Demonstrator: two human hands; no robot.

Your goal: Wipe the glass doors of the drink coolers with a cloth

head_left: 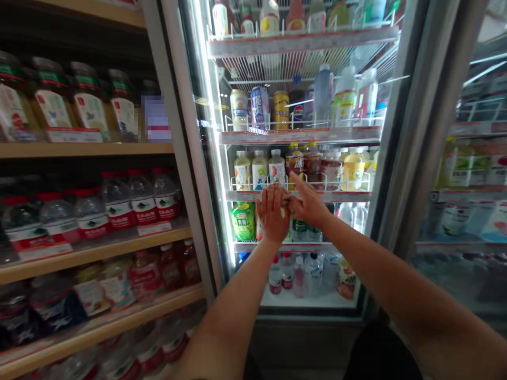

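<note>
Left grip (274,215), right grip (308,203) near bottles (277,164)

The one camera over there rides on the person's head, facing forward and slightly down past the left hand (273,216) and right hand (310,205) into the lit cooler (309,302) close in front, with wooden shelves (95,150) along the left and what looks like a second cooler (461,247), blurred, at right.
</note>
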